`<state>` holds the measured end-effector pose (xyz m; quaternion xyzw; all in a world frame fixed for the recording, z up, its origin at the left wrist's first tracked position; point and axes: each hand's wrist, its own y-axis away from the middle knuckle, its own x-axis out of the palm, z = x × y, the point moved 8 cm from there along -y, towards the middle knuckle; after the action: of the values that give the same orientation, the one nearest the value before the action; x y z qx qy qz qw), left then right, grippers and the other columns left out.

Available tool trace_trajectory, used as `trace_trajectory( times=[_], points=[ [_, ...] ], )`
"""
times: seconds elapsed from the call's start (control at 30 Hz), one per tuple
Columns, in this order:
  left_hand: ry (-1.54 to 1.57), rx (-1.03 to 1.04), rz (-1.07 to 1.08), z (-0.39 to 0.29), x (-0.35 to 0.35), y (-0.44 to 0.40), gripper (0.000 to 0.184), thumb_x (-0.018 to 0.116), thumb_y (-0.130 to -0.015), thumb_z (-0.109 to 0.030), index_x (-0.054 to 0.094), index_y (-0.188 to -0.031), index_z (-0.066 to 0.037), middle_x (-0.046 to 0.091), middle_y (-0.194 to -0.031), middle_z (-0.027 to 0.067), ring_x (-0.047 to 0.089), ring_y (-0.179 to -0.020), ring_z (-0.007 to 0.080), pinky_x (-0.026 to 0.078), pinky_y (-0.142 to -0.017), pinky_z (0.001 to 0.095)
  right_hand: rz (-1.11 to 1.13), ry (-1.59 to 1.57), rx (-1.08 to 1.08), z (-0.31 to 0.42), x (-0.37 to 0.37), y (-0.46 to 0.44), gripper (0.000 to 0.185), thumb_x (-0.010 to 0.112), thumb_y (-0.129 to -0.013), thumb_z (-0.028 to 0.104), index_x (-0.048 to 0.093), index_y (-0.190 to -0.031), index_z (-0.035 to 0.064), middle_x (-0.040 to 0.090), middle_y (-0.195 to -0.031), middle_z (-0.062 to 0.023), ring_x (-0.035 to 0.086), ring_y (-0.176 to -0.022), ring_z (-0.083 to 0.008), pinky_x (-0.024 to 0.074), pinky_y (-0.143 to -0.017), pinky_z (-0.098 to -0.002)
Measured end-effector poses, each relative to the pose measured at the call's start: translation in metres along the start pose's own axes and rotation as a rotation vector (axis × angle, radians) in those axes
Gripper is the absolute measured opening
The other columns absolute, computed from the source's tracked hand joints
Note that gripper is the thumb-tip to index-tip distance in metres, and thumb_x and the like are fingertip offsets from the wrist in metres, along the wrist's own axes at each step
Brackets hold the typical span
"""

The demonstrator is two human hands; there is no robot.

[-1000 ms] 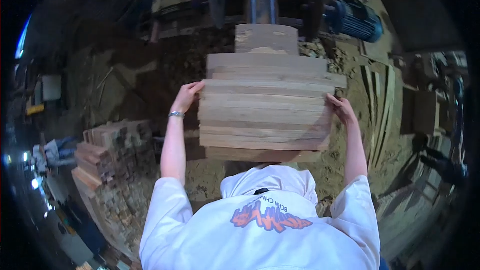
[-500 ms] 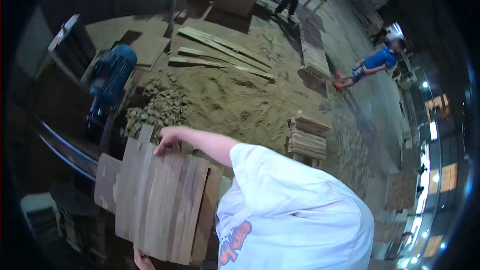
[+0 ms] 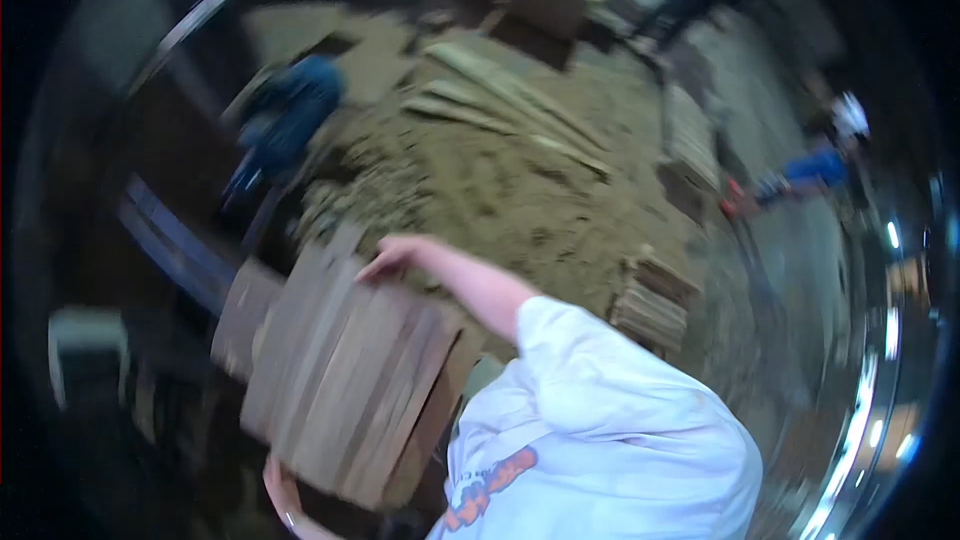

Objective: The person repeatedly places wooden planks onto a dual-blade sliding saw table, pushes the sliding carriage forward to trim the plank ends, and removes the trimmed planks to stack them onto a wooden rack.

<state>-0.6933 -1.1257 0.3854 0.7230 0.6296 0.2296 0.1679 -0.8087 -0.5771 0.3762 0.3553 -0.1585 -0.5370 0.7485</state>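
Note:
A stack of wooden boards (image 3: pixel 355 370), set side by side, lies in front of my white shirt. My right hand (image 3: pixel 395 258) grips its far end, with fingers bent over the edge of the boards. Along the opposite end, my left hand (image 3: pixel 280 488) presses against the stack; its fingers are partly hidden under the wood. A darker board (image 3: pixel 245 320) sticks out beside the stack.
A blue motor (image 3: pixel 295 110) stands beyond the stack, near a heap of wood scraps (image 3: pixel 365 190). Long pale strips (image 3: pixel 510 100) lie on the sawdust-covered floor. Another stack of boards (image 3: pixel 655 305) sits behind my arm. A person in blue (image 3: pixel 815 170) is farther off.
The whole view has swung and blurred, so the surroundings sit farther right. Both hands stay at the ends of the stack, which appears slightly more tilted.

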Motion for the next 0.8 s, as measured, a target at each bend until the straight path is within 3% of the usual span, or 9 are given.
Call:
trace_trajectory(
  times=[0.13,0.17,0.23,0.3,0.33,0.47,0.5,0.6,0.8],
  points=[
    [0.037,-0.040,0.012,0.004,0.003,-0.009,0.037,0.053,-0.097,-0.021,0.057,-0.125,0.004,0.060,-0.126,0.0085,0.056,-0.116,0.0171,0.043,-0.098,0.0311,0.036,-0.048,0.018,-0.041,-0.006,-0.043,0.048,0.074,-0.079,0.052,0.070,-0.096,0.0074,0.068,-0.095,-0.0045,0.063,-0.085,-0.0145,0.0518,-0.075,-0.0301],
    [-0.021,-0.010,-0.068,0.021,-0.019,-0.012,0.035,0.053,-0.097,-0.022,0.060,-0.123,0.001,0.062,-0.122,0.0066,0.056,-0.112,0.0154,0.043,-0.095,0.0298,0.024,0.013,0.100,-0.021,-0.008,-0.025,0.040,0.067,-0.087,0.046,0.070,-0.098,0.0074,0.069,-0.094,-0.0050,0.063,-0.084,-0.0155,0.0512,-0.075,-0.0317],
    [-0.216,0.040,-0.133,0.003,-0.017,0.000,0.033,0.055,-0.097,-0.028,0.066,-0.116,-0.003,0.066,-0.100,-0.0001,0.057,-0.092,0.0095,0.044,-0.079,0.0252,-0.084,-0.364,-0.152,-0.051,-0.051,-0.081,0.043,0.065,-0.091,0.045,0.067,-0.106,0.0045,0.068,-0.093,-0.0082,0.063,-0.084,-0.0188,0.0505,-0.074,-0.0342],
    [-0.072,0.008,-0.248,0.022,-0.030,0.000,0.037,0.058,-0.095,-0.037,0.069,-0.110,-0.005,0.059,-0.083,-0.0072,0.048,-0.073,0.0039,0.037,-0.063,0.0226,-0.366,-0.567,-0.198,0.008,-0.050,-0.044,0.046,0.068,-0.090,0.040,0.064,-0.110,-0.0008,0.067,-0.092,-0.0075,0.063,-0.081,-0.0162,0.0480,-0.068,-0.0278],
    [0.066,-0.089,-0.279,0.030,-0.032,-0.001,0.038,0.059,-0.095,-0.040,0.069,-0.109,-0.006,0.056,-0.080,-0.0088,0.045,-0.068,0.0029,0.034,-0.060,0.0222,-0.297,-0.339,-0.168,0.007,-0.052,-0.054,0.046,0.070,-0.090,0.035,0.062,-0.116,-0.0024,0.067,-0.096,-0.0073,0.064,-0.083,-0.0149,0.0487,-0.069,-0.0254],
    [-0.038,-0.063,-0.447,0.002,-0.024,0.012,0.042,0.060,-0.094,-0.045,0.074,-0.102,-0.006,0.060,-0.080,-0.0071,0.048,-0.068,0.0034,0.035,-0.059,0.0216,-0.044,-0.292,-0.172,0.022,-0.030,-0.053,0.057,0.073,-0.088,0.027,0.053,-0.129,-0.0089,0.066,-0.113,-0.0071,0.062,-0.100,-0.0127,0.0489,-0.084,-0.0266],
    [0.010,-0.026,-0.461,0.015,-0.034,0.001,0.041,0.059,-0.096,-0.038,0.071,-0.109,-0.001,0.068,-0.095,-0.0008,0.059,-0.083,0.0077,0.046,-0.073,0.0242,-0.036,-0.248,-0.156,0.029,-0.023,-0.052,0.059,0.073,-0.088,0.028,0.052,-0.130,-0.0091,0.065,-0.114,-0.0071,0.061,-0.101,-0.0124,0.0480,-0.084,-0.0261],
    [-0.109,0.158,-0.659,0.018,-0.042,0.004,0.033,0.067,-0.091,-0.036,0.075,-0.102,-0.005,0.067,-0.083,-0.0046,0.053,-0.070,0.0036,0.038,-0.061,0.0202,-0.035,-0.159,-0.118,0.034,-0.009,-0.051,0.066,0.075,-0.087,0.031,0.050,-0.132,-0.0093,0.063,-0.118,-0.0067,0.058,-0.105,-0.0116,0.0450,-0.084,-0.0246],
    [0.283,0.078,-0.626,0.048,-0.045,-0.001,0.024,0.070,-0.089,-0.029,0.073,-0.097,-0.007,0.065,-0.082,-0.0043,0.052,-0.067,0.0034,0.037,-0.056,0.0204,0.007,-0.185,-0.110,0.026,-0.005,-0.061,0.073,0.077,-0.083,0.036,0.048,-0.134,-0.0066,0.062,-0.117,-0.0052,0.056,-0.102,-0.0100,0.0417,-0.079,-0.0222]
  ],
)
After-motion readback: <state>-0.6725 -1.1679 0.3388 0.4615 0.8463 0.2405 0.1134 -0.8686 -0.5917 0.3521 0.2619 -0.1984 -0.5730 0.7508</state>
